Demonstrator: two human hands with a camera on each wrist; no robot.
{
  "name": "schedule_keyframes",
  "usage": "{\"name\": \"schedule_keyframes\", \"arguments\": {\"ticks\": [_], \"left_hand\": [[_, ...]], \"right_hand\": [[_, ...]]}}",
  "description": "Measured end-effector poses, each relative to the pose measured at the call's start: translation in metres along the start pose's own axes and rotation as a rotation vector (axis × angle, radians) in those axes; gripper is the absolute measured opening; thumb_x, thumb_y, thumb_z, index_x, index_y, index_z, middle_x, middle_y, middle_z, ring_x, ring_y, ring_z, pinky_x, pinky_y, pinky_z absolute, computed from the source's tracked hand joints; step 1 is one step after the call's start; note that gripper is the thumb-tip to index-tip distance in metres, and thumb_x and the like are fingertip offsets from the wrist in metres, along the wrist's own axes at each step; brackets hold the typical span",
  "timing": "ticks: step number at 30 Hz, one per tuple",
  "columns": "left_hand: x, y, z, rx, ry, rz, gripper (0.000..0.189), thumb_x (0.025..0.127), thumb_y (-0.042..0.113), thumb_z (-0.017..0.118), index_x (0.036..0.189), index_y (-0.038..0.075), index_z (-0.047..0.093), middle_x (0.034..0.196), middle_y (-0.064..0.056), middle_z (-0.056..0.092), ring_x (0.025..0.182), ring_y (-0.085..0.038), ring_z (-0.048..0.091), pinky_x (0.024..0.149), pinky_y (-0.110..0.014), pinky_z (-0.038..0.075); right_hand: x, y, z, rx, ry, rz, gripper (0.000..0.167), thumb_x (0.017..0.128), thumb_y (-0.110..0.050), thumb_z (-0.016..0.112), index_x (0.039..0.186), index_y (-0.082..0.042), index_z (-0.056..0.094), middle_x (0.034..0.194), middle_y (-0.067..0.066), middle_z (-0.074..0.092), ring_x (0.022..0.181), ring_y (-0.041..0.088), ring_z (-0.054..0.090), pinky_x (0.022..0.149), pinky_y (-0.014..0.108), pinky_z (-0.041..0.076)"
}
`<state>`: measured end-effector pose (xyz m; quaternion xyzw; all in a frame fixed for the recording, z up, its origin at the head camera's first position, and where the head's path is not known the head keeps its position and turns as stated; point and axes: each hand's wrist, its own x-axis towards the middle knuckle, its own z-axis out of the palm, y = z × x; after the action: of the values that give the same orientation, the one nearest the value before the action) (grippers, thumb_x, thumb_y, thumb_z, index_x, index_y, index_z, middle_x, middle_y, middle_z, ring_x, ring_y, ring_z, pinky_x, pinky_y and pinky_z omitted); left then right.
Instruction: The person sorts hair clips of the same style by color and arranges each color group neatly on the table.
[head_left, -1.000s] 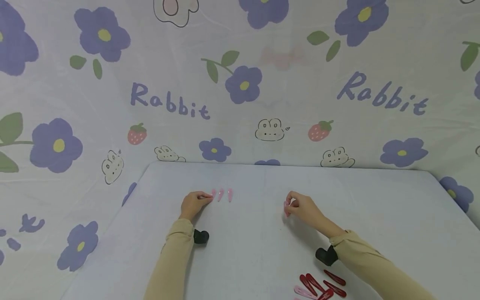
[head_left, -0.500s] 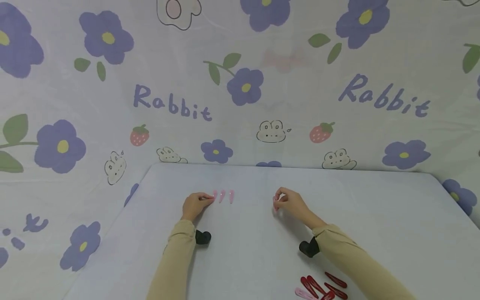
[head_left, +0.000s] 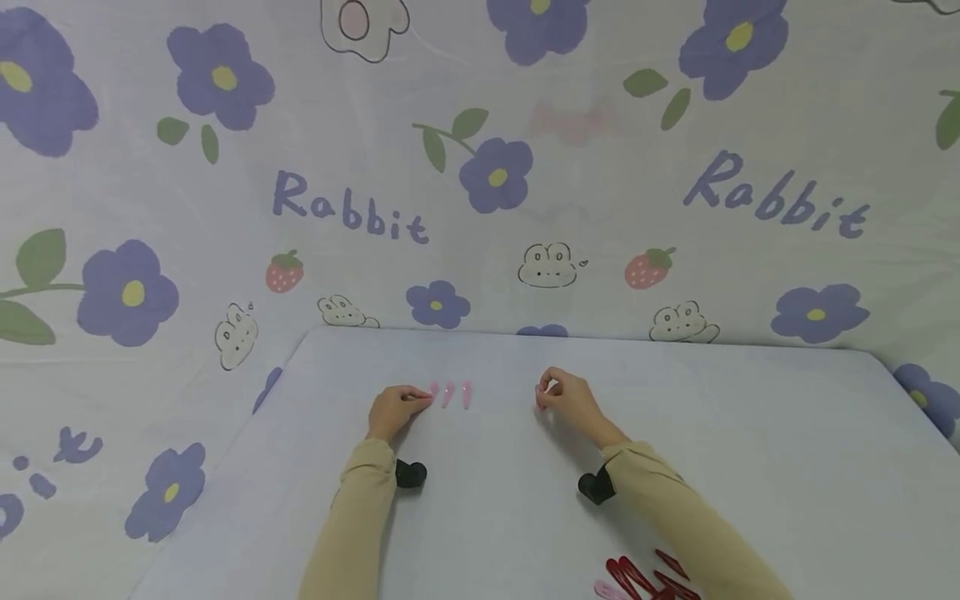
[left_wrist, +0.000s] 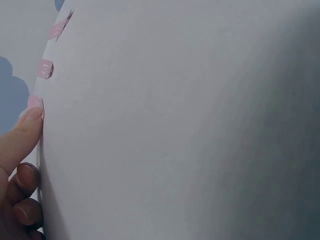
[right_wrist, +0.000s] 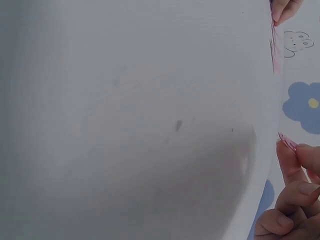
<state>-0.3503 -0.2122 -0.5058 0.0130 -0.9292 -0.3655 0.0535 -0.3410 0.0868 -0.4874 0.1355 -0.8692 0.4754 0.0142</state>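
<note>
Three pink hair clips (head_left: 447, 394) stand side by side in a row near the far edge of the white table. At the row's left end, my left hand (head_left: 393, 410) pinches the leftmost pink hair clip (head_left: 433, 389); in the left wrist view the thumb (left_wrist: 31, 120) covers its lower part. Off to the right of the row, my right hand (head_left: 573, 402) holds another pink hair clip (right_wrist: 288, 142) between thumb and index finger, apart from the row. Its other fingers are curled in the right wrist view.
Several dark red hair clips (head_left: 636, 577) lie in a loose pile at the front right, with a pink hair clip (head_left: 609, 590) beside them. The right sleeve (head_left: 690, 517) passes close by this pile. A flower-printed cloth (head_left: 585, 183) hangs behind the white table (head_left: 480, 500).
My right hand has moved left and slightly farther back with its pink hair clip, closer to the row. The left hand stays at the leftmost clip. The head view has shifted slightly.
</note>
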Motion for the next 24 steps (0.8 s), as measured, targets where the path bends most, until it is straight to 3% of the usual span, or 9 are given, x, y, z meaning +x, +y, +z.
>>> {"name": "schedule_keyframes", "arguments": {"ticks": [11,20,24], "left_hand": [[0.003,0.000,-0.001,0.020,-0.004,-0.003,0.017,0.075,0.026,0.072,0.085,0.012,0.073,0.072,0.001,0.059,0.064,-0.016,0.048,0.061,-0.030,0.037],[0.003,-0.001,-0.002,0.017,-0.016,-0.004,0.017,0.076,0.026,0.071,0.085,0.012,0.073,0.072,0.001,0.059,0.064,-0.016,0.048,0.061,-0.030,0.037],[0.005,-0.003,0.000,0.017,-0.018,0.000,0.018,0.076,0.027,0.072,0.086,0.012,0.072,0.071,0.002,0.059,0.064,-0.015,0.047,0.061,-0.030,0.037]], "right_hand": [[0.021,-0.011,0.027,0.074,0.036,0.053,0.014,0.077,-0.005,0.067,0.079,-0.007,0.054,0.062,0.002,0.060,0.062,0.015,0.055,0.058,0.028,0.035],[0.031,-0.023,0.044,0.074,0.078,-0.013,0.013,0.078,-0.001,0.065,0.078,-0.006,0.053,0.061,0.003,0.060,0.059,0.012,0.051,0.053,0.025,0.034],[0.033,-0.025,0.049,0.075,0.090,-0.006,0.013,0.079,-0.001,0.064,0.077,-0.006,0.052,0.062,0.005,0.061,0.058,0.013,0.049,0.053,0.025,0.034]]}}
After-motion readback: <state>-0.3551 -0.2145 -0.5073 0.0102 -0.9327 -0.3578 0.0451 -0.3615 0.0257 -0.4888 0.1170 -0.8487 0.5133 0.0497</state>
